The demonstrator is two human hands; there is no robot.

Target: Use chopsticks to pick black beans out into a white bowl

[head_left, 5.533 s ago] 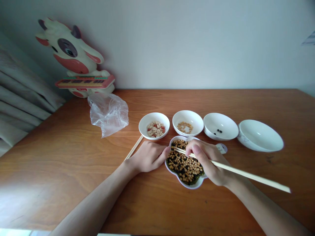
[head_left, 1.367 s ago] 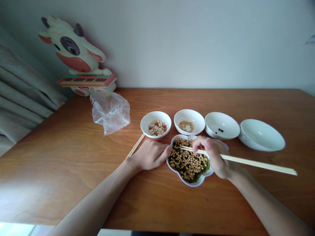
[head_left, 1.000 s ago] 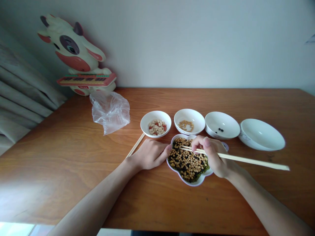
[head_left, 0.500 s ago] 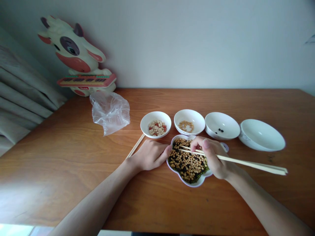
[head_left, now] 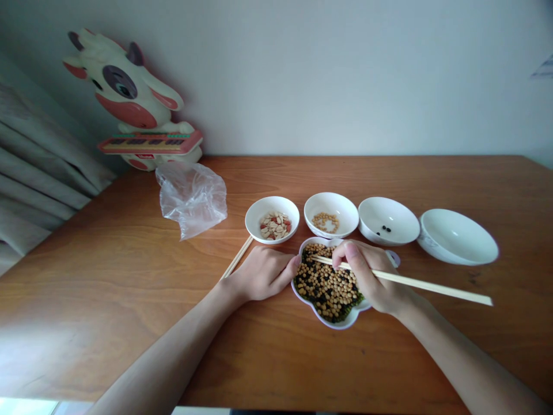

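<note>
A white flower-shaped dish (head_left: 322, 318) holds mixed yellow, black and green beans. My right hand (head_left: 367, 276) is over its right half, closed on a pair of wooden chopsticks (head_left: 432, 285) whose tips rest on the beans at the dish's upper left. My left hand (head_left: 261, 274) lies curled on the table, its fingertips pressed against the dish's left rim. Behind the dish stand a small bowl of peanuts (head_left: 272, 221), a bowl with a few yellow beans (head_left: 330, 216), and a bowl with three black beans (head_left: 387, 221).
An empty white bowl (head_left: 457, 237) sits at the far right of the row. Another pair of chopsticks (head_left: 237, 258) lies partly under my left hand. A crumpled clear plastic bag (head_left: 192, 196) and a cow-shaped toy (head_left: 133, 104) stand at the back left by a curtain.
The chopsticks' free ends swung slightly up and down while the tips stayed in the beans. My right hand shifted a little over the dish. My left hand has not moved.
</note>
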